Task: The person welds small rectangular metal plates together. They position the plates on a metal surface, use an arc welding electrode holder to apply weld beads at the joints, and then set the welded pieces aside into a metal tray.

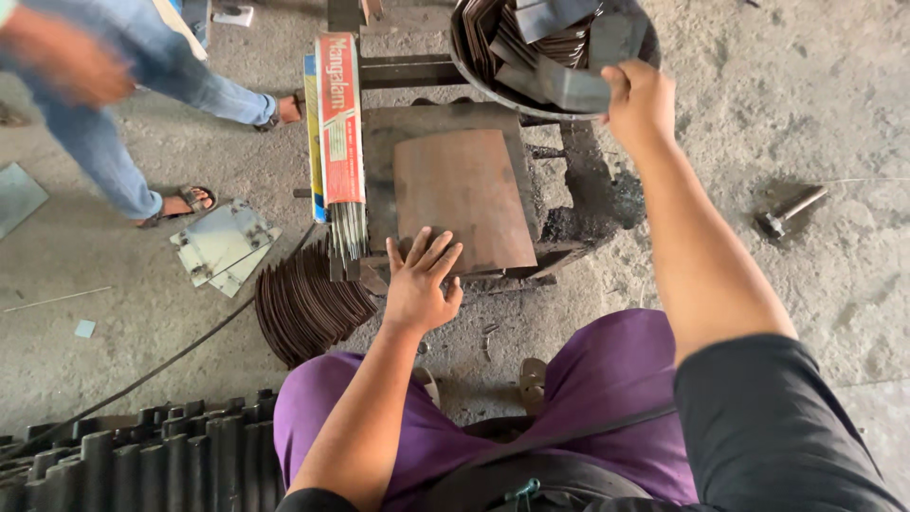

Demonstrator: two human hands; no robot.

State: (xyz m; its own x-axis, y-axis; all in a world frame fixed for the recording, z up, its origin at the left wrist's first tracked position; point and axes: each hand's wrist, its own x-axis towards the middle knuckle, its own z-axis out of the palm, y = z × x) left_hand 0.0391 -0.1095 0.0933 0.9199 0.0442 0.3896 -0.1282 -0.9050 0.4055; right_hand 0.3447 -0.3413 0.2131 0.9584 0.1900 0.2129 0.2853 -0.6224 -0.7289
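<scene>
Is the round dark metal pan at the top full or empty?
Full: the round dark metal pan is heaped with dark flat metal pieces, and the right hand grips one at its rim.

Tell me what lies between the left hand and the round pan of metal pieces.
In the head view, the flat brown plate on the dark metal stand spans the stretch from the left hand to the pan, where the right hand grips a piece.

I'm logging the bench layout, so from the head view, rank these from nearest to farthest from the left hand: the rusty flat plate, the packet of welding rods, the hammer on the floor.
From the left hand:
1. Rusty flat plate, under its fingertips on the stand.
2. Packet of welding rods, just left of the plate.
3. Hammer, far right on the concrete floor.
</scene>
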